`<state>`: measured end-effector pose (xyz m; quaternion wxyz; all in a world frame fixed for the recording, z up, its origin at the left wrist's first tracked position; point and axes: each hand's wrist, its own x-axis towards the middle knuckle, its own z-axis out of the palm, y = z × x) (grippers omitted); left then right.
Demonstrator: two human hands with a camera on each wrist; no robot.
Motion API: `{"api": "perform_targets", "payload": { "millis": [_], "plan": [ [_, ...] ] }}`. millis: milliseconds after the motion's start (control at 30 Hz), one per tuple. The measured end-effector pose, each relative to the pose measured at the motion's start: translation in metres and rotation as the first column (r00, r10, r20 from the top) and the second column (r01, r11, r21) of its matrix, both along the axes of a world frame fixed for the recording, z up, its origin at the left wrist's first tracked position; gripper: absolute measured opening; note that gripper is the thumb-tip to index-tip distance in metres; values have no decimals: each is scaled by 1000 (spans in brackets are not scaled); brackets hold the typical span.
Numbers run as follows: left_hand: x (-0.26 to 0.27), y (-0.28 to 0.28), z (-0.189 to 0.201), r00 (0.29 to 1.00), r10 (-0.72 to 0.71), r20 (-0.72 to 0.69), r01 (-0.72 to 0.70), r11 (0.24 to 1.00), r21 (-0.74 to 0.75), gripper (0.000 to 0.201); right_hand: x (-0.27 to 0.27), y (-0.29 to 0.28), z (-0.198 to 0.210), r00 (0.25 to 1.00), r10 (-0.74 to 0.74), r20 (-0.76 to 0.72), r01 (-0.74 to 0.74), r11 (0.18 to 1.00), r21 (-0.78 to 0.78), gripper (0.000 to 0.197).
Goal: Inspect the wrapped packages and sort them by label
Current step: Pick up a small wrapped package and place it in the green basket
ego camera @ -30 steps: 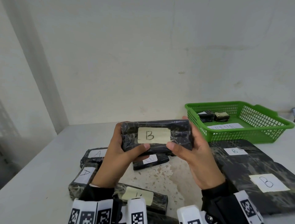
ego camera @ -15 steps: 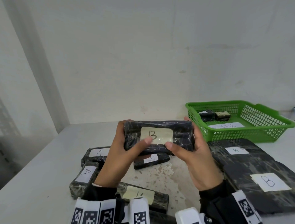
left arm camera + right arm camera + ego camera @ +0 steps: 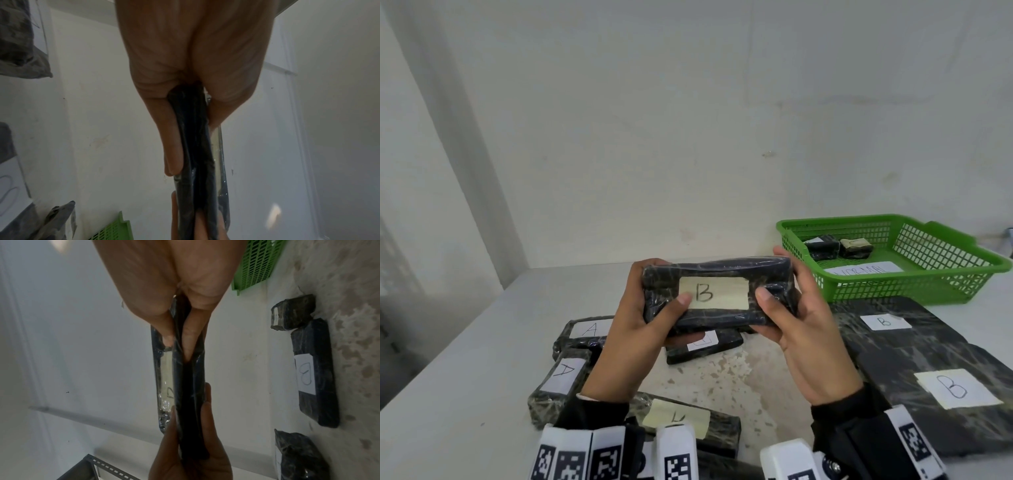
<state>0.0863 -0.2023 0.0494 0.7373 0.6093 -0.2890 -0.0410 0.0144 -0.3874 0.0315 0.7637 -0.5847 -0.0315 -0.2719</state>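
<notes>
Two hands on one item: your left hand [image 3: 635, 320] and right hand [image 3: 799, 322] each clamp an end of the wrapped package [image 3: 717, 296], held up over the table [image 3: 465, 359], thumbs on the front beside the B label [image 3: 714, 293].

Handling guess: shiny film wrap looks slick, and the body dents a little at the grips, so semi-soft and probably light. Keep hold at the short ends, thumb opposite fingers, off the label.

The head view shows the letter, the A packages [image 3: 561, 378] to your left, the large B packages [image 3: 928, 370] to your right and the green basket [image 3: 914, 287] behind. The wrist views only show the package edge-on: left fingers [image 3: 174, 155] along the back face, right fingers [image 3: 189, 337] pressed into the wrap.
</notes>
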Motion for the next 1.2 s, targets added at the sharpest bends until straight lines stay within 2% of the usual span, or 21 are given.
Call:
{"api": "perform_targets", "payload": {
  "millis": [133,233,367,500,567,600,700,767,800,867,933,967,1100,1133,1200],
  "plan": [
    [2,2,0,1000,28,-8,-28,1000,-12,31,-1,0,3,999,45,27,-46,997,64,53],
    [4,3,-2,999,36,-30,-37,999,-34,56,1,-2,2,997,74,25,-76,995,68,56],
    [9,1,-6,993,66,-94,-70,997,-41,71,4,-2,-2,998,62,1,-62,996,71,63],
    [11,4,-5,980,70,-188,-69,998,13,79,4,-6,-1,997,70,26,-72,992,102,84],
    [8,3,-2,975,46,-217,-36,998,50,87,2,-6,1,996,84,18,-85,993,77,76],
    [7,2,0,976,49,-214,-38,998,58,81,1,-7,2,996,83,13,-83,994,64,66],
    [3,-1,2,979,78,-189,-72,997,38,27,0,-8,3,997,71,-9,-71,997,25,53],
    [4,1,1,982,72,-176,-65,997,44,14,0,-7,3,997,72,-28,-71,996,53,45],
    [5,3,2,983,63,-174,-55,997,50,21,0,-6,3,996,78,-33,-75,995,68,35],
    [5,5,3,982,52,-183,-46,998,33,61,-2,-4,4,996,89,-27,-87,993,83,21],
    [6,6,2,977,44,-208,-45,999,0,91,-4,2,6,996,78,-36,-76,995,69,33],
    [6,6,2,977,35,-210,-39,999,-16,96,-4,3,7,998,57,-39,-55,997,55,40],
    [3,-1,0,969,50,-241,-61,997,-38,92,-2,2,6,1000,-15,-27,16,998,59,30],
    [4,-3,-1,969,68,-239,-80,996,-37,80,-2,1,5,999,-15,-29,16,998,56,29],
    [3,-6,-2,974,111,-195,-117,993,-20,39,-3,1,6,999,-14,-31,15,999,48,32]
  ]
}}
